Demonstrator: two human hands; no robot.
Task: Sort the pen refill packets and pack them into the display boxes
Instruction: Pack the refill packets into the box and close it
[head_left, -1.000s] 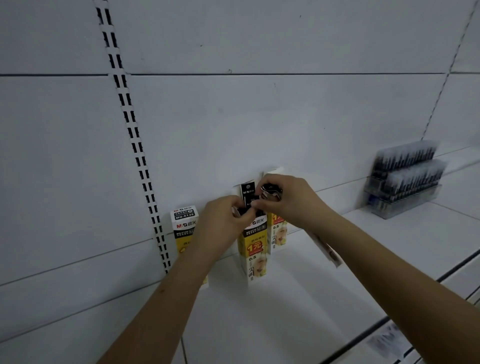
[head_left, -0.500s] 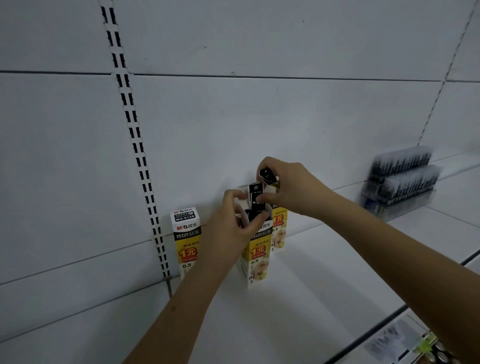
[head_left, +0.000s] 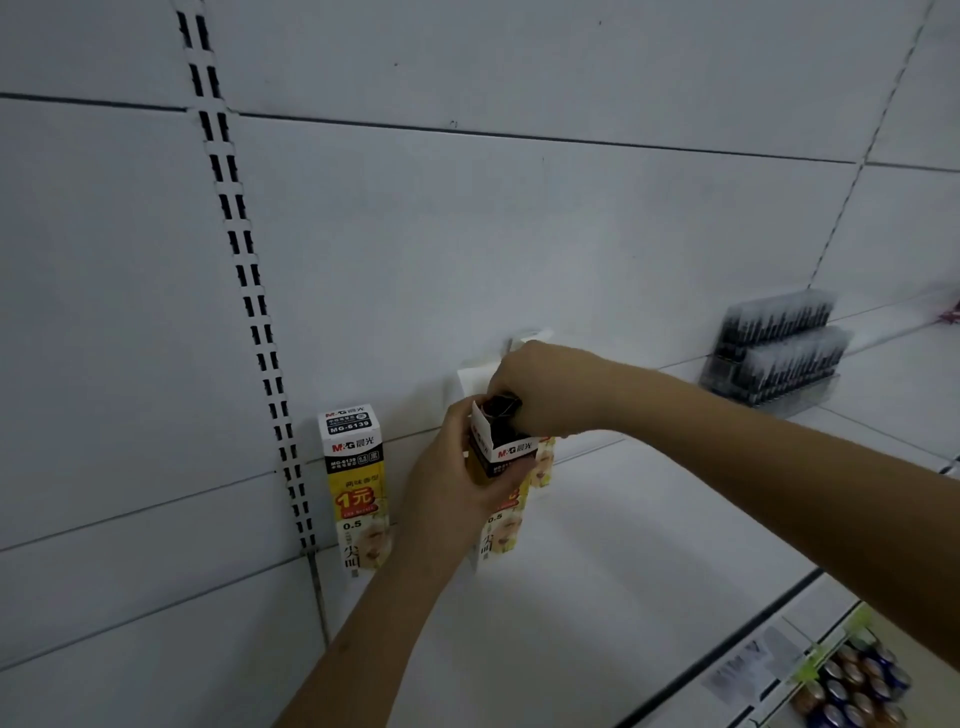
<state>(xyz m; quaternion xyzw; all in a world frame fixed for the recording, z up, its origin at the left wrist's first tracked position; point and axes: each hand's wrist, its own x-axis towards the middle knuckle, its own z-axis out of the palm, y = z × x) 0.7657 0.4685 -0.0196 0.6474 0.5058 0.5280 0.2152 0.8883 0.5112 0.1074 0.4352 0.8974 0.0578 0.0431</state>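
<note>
A white metal shelf (head_left: 597, 597) carries three tall yellow-and-black cardboard display boxes (head_left: 356, 488) standing upright near its back wall, and a clear plastic tray of dark pens (head_left: 774, 356) far right.

Third box (head_left: 543, 460) mostly hidden behind right hand (head_left: 540, 389); far pen tray (head_left: 774, 353) blurred; batteries (head_left: 857, 686) cut off.

Left hand (head_left: 457, 483) grips open display box (head_left: 506, 467) on white shelf (head_left: 649, 519); right hand (head_left: 540, 395) pinches dark refill packet (head_left: 501, 410) in its mouth. Closed box (head_left: 356, 488) stands left.
</note>
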